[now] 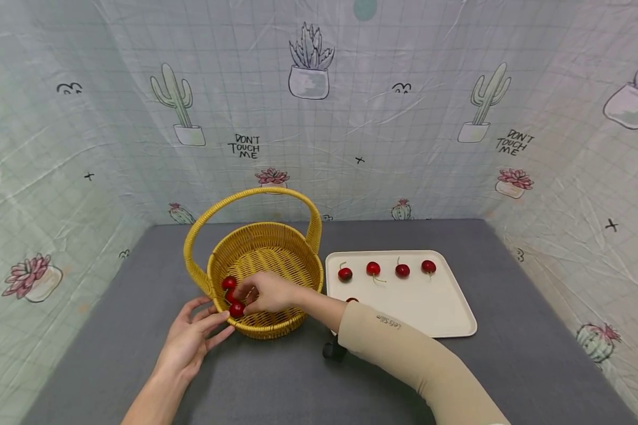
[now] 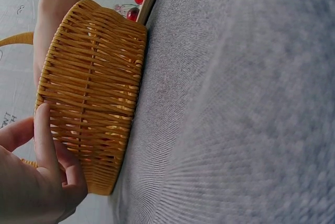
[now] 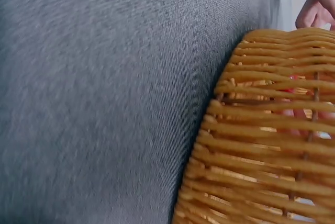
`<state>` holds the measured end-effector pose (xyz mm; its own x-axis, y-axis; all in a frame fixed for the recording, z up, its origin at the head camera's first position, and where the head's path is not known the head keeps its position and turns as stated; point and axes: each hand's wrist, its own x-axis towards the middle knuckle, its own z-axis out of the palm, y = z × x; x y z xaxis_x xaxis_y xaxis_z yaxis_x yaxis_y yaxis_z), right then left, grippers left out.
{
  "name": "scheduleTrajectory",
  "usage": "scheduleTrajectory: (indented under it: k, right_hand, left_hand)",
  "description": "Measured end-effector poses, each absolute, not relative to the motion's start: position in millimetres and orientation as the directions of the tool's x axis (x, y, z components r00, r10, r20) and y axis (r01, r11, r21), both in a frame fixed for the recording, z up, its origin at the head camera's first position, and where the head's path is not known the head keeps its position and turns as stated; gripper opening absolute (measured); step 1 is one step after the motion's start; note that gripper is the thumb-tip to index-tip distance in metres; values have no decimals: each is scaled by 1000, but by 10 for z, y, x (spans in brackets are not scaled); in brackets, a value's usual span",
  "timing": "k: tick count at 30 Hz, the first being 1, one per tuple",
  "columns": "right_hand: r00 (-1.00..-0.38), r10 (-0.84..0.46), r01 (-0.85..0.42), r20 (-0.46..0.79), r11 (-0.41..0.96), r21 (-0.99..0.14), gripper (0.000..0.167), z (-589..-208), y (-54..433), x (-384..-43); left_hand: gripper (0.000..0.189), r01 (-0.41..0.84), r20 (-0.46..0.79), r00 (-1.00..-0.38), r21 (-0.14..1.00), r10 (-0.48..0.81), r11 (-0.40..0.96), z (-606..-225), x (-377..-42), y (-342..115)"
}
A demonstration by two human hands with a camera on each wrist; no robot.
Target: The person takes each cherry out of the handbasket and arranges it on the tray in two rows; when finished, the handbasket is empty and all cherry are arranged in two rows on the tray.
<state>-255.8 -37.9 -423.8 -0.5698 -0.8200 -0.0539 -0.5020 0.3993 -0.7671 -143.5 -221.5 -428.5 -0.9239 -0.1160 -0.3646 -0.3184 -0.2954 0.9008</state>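
Note:
A yellow wicker basket (image 1: 268,332) with a tall arched handle stands left of the middle of the table. My left hand (image 1: 188,339) rests against its near-left side, with fairly straight fingers touching the rim and outer wall. In the left wrist view, those fingers (image 2: 44,145) lie on the weave. Reaching over the right rim, my right hand (image 1: 271,292) is inside the basket with bent fingers. Its fingertips are close to red cherries, among them an upper cherry (image 1: 228,283) and a lower cherry (image 1: 237,309). Whether the fingers pinch one is unclear. The weave hides them in the right wrist view.
To the right of the basket lies a white tray (image 1: 430,301) with several stemmed cherries (image 1: 402,271) spaced along its far part. One more cherry (image 1: 352,300) is partly hidden by my right forearm. Grey cloth (image 1: 276,378) covers the table, and a patterned curtain (image 1: 361,130) hangs around it.

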Motion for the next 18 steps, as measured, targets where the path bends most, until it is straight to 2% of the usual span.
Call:
scheduleTrajectory:
  k: [4, 18]
  right_hand:
    - [-582, -810, -507, -74, 433, -746, 35, -4280, -449, -2533]
    - [-582, -811, -628, -65, 498, -598, 28, -4303, -528, -2494]
  left_hand:
    - [54, -325, -371, -922, 899, -115, -294, -4283, -1424, -2222]
    - [55, -329, -376, -920, 895, -111, -302, -4292, -1437, -2225]
